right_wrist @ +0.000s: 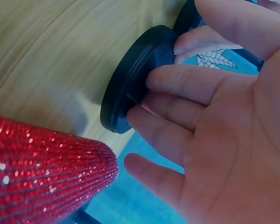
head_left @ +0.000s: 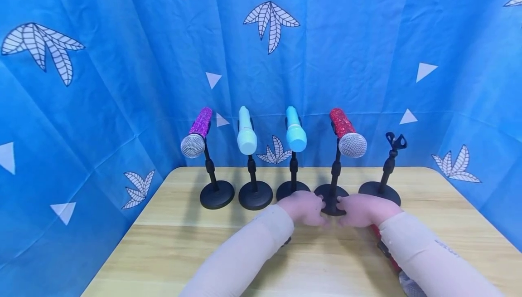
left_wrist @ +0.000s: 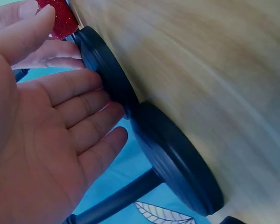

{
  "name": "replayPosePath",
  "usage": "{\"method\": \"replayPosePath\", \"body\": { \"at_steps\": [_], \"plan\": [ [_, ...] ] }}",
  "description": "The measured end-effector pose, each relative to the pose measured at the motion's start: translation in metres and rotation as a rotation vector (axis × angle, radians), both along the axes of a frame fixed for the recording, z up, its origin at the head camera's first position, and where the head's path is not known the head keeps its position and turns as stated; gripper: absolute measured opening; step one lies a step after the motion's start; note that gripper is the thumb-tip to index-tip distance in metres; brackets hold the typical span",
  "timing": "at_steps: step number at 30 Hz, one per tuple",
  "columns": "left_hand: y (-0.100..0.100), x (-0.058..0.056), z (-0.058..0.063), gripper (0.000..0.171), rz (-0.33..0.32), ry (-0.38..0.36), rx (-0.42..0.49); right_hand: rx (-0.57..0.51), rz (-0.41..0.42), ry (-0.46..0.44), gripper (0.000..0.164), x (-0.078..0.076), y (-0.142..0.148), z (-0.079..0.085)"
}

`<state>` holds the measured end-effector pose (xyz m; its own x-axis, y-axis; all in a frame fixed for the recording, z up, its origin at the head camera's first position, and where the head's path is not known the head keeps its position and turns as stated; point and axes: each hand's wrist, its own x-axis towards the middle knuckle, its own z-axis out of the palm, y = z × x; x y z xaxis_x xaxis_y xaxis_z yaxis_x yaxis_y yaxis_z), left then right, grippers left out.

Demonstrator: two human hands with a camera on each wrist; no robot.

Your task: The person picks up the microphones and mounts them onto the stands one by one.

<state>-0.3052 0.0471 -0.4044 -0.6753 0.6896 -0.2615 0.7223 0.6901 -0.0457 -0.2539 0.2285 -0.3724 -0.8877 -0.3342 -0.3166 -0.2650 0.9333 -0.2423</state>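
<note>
Both hands are at the round black base of the fourth microphone stand [head_left: 336, 170], which carries a glittery red microphone [head_left: 342, 122] with a silver mesh head. At the base's left side is my left hand [head_left: 305, 207]; my right hand [head_left: 360, 209] is at its right side. In the left wrist view, the extended fingers [left_wrist: 79, 86] reach the edge of the black base [left_wrist: 109, 65]. The right wrist view shows loosely extended fingers [right_wrist: 177, 84] touching the base [right_wrist: 137, 79]. Neither hand curls round it.
To the left stand purple [head_left: 200, 122], pale green [head_left: 246, 129] and blue [head_left: 294, 129] microphones on stands. A stand with a bare clip [head_left: 395, 142] is at far right. Another red microphone [right_wrist: 46, 172] lies on the table, partly under the right forearm. Blue curtain [head_left: 346, 38] surrounds the table.
</note>
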Motion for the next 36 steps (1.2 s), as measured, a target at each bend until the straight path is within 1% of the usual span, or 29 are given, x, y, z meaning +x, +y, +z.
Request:
{"method": "replayPosePath", "body": {
  "at_steps": [5,7,10,12,15,17,19,21,23,25,26,28,31,33,34,36],
  "plan": [
    [-0.008,-0.002,-0.002,0.067,0.012,-0.091,0.082,-0.022,0.019,-0.006,0.063,0.0,0.006,-0.001],
    [-0.01,-0.003,-0.002,0.064,0.011,-0.117,0.105,-0.043,0.032,-0.008,0.06,0.0,0.011,-0.001],
    [-0.012,-0.006,-0.002,0.061,0.008,-0.138,0.138,-0.064,0.075,0.012,0.055,0.004,0.019,0.003],
    [-0.012,-0.007,-0.002,0.057,0.003,-0.136,0.16,-0.066,0.108,0.048,0.052,0.01,0.025,0.006],
    [-0.01,-0.01,-0.001,0.051,0.004,-0.117,0.202,-0.057,0.142,0.131,0.044,0.019,0.037,0.012],
    [-0.006,-0.01,0.0,0.047,0.007,-0.1,0.235,-0.053,0.167,0.188,0.038,0.025,0.046,0.015],
    [-0.001,-0.01,0.002,0.045,0.005,-0.082,0.264,-0.058,0.18,0.227,0.031,0.031,0.055,0.016],
    [0.005,-0.009,0.003,0.045,0.0,-0.068,0.291,-0.057,0.187,0.253,0.03,0.039,0.064,0.016],
    [0.01,-0.008,0.004,0.046,-0.001,-0.061,0.308,-0.032,0.202,0.286,0.038,0.046,0.073,0.013],
    [0.014,-0.007,0.004,0.046,0.003,-0.065,0.32,0.02,0.22,0.323,0.052,0.053,0.08,0.006],
    [0.015,-0.007,0.003,0.046,0.006,-0.068,0.323,0.052,0.241,0.345,0.06,0.056,0.083,0.002],
    [0.017,-0.007,0.002,0.047,0.009,-0.073,0.33,0.11,0.28,0.378,0.068,0.06,0.087,-0.009],
    [0.018,-0.007,-0.001,0.047,0.001,-0.073,0.348,0.14,0.329,0.407,0.069,0.061,0.091,-0.023],
    [0.02,-0.007,-0.003,0.048,-0.007,-0.076,0.377,0.131,0.334,0.415,0.062,0.061,0.095,-0.03],
    [0.022,-0.007,-0.004,0.049,-0.006,-0.084,0.398,0.117,0.338,0.424,0.06,0.062,0.097,-0.032],
    [0.028,-0.008,-0.005,0.051,0.001,-0.106,0.441,0.096,0.34,0.453,0.06,0.063,0.103,-0.034]
  ]
}}
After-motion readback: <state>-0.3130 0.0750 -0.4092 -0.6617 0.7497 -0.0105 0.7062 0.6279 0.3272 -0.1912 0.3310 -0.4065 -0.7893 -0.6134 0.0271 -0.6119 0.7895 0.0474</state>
